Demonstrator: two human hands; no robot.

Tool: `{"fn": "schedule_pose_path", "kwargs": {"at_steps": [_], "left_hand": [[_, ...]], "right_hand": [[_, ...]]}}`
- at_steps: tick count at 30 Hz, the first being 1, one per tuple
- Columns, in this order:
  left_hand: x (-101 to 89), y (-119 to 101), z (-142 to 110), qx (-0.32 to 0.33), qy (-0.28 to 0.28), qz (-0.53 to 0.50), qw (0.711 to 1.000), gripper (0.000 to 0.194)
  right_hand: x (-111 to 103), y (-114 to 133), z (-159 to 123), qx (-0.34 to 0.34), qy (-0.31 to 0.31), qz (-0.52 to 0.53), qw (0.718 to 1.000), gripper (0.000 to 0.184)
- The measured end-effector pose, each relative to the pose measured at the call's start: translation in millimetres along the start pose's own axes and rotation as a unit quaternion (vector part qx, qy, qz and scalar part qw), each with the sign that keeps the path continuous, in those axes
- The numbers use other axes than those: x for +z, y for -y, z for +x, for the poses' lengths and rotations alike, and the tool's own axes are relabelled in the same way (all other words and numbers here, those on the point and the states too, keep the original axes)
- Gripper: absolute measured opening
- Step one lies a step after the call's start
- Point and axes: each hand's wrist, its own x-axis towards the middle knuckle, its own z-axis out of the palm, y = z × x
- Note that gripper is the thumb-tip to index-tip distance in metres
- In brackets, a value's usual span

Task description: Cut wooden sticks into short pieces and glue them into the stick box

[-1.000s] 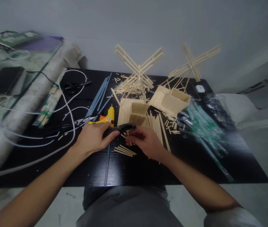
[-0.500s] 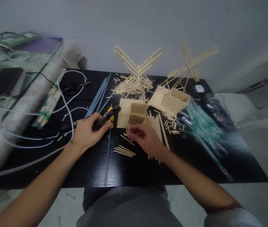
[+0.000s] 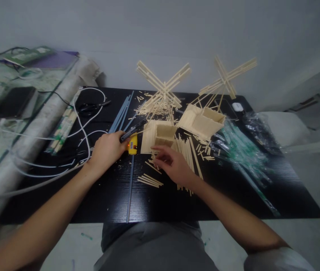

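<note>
My left hand (image 3: 109,148) is wrapped round a dark hand tool (image 3: 127,133) whose exact kind I cannot make out; a thin pale stick shows at its tip. Just beside these fingers sits a yellow glue gun (image 3: 133,145) with a small orange light. A long grey-blue rod (image 3: 130,192) runs from behind it towards the table's front edge. My right hand (image 3: 173,165) pinches a short wooden stick, partly hidden by the fingers, at the near edge of a wooden model base (image 3: 149,137). This base carries an open box and crossed windmill blades (image 3: 164,88).
A second wooden windmill (image 3: 202,122) stands to the right. Loose sticks (image 3: 186,152) and cut pieces (image 3: 150,180) lie around. Plastic wrappers (image 3: 241,150) cover the right side. White cables (image 3: 83,131), black scissors (image 3: 89,108) and grey-blue rods (image 3: 120,114) are on the left.
My left hand has turned and drawn the dark tool slightly back, uncovering more of the yellow glue gun. My right hand stays almost in place. The view has shifted slightly.
</note>
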Motion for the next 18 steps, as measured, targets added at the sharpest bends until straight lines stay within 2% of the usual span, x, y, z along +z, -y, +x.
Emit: {"fn": "schedule_pose_path", "kwargs": {"at_steps": [3, 6, 11, 13, 15, 18], "left_hand": [[-1.3, 1, 2, -0.006, 0.002, -0.039, 0.999, 0.036], [-8.5, 7, -4, -0.014, -0.009, -0.138, 0.990, 0.035], [-25.1, 20, -20, -0.049, -0.131, -0.287, 0.948, 0.040], [-30.3, 27, -24, -0.058, -0.143, -0.355, 0.922, 0.035], [-35.0, 34, -25, -0.042, -0.108, -0.408, 0.906, 0.028], [-40.8, 42, -25, 0.022, -0.022, -0.415, 0.910, 0.024]], "right_hand": [[0, -2, 0, 0.002, -0.001, 0.001, 1.000, 0.037], [0, -3, 1, -0.002, -0.017, 0.010, 1.000, 0.026], [-2, 1, 1, -0.049, -0.081, -0.017, 0.995, 0.015], [-2, 2, 1, -0.072, -0.108, -0.031, 0.991, 0.014], [-3, 2, 1, -0.088, -0.126, -0.043, 0.987, 0.013], [-2, 2, -1, -0.103, -0.138, -0.061, 0.983, 0.014]]}}
